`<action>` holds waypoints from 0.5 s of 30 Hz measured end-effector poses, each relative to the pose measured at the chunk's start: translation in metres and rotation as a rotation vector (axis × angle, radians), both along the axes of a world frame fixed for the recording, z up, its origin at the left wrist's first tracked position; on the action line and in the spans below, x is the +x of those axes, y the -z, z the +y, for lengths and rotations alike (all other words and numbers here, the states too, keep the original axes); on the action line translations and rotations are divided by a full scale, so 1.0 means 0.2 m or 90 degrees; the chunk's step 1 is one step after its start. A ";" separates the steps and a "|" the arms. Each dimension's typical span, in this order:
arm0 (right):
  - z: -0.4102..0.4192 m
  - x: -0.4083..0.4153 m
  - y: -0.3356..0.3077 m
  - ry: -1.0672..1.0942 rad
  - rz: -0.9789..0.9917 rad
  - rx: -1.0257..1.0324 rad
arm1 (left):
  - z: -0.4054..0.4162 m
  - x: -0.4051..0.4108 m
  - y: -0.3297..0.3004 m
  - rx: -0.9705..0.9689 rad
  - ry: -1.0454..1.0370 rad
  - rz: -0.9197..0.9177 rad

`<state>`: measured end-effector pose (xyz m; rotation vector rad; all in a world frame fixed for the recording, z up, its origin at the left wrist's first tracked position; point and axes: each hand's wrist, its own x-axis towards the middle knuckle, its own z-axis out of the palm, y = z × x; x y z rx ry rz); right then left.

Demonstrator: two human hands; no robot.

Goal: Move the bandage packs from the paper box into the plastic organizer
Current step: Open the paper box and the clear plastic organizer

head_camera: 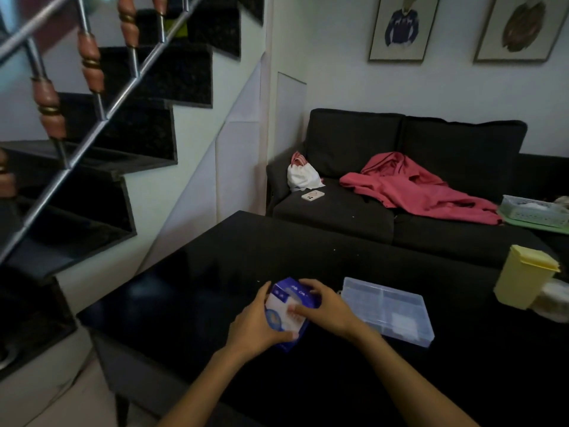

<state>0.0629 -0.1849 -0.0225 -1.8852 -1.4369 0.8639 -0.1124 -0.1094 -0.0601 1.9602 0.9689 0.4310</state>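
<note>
We grip the paper box with both our left hand and right hand; the plastic organizer lies closed just right.

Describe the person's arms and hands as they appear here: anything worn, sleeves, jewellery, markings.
Both forearms are bare as far as the bottom edge of the picture, with no sleeves showing. The left hand and the right hand wear no gloves. No watch, bracelet or ring can be made out on either wrist or hand, though the room is dim and the picture soft. No markings or bandages show on them.
</note>
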 end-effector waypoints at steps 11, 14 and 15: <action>0.01 -0.16 0.21 0.044 -0.159 0.158 | -0.07 -0.01 0.20 0.097 -0.129 -0.057; -0.02 -0.18 0.27 0.073 -0.195 0.185 | -0.06 0.06 0.27 0.081 -0.150 -0.083; -0.03 -0.18 0.27 0.076 -0.198 0.189 | -0.07 0.07 0.29 0.063 -0.160 -0.120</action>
